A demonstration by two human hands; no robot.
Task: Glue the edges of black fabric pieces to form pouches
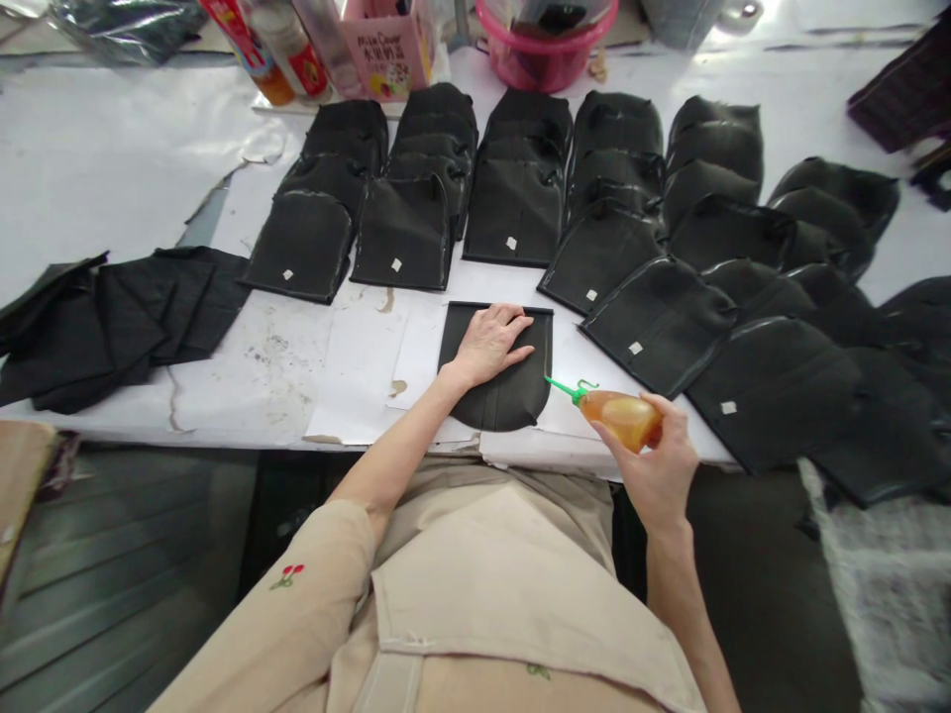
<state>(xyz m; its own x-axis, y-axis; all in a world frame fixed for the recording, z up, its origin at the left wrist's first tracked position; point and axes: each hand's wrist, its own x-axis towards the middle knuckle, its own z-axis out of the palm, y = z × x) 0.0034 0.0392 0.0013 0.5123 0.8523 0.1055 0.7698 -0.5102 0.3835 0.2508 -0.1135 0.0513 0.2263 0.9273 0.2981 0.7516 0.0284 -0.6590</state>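
A flat black leather-like piece (490,401) with a rounded near edge lies on the white-covered table in front of me. My left hand (491,344) rests on its upper part, palm down with the fingers stretched out. In my right hand (660,465) is a squeeze bottle (620,418) of amber liquid, tilted on its side, fingers wrapped round its base. Its thin green nozzle (563,386) points left, the tip at the right edge of the black piece. A small green cap hangs beside the nozzle.
Rows of stacked black pieces (512,198) with small white tags curve from the back to the right. Loose black fabric pieces (149,307) lie at the left. Behind stand a pink bowl (546,54), a pink box (386,50) and bottles (286,50). The table's front edge (297,436) is close to my body.
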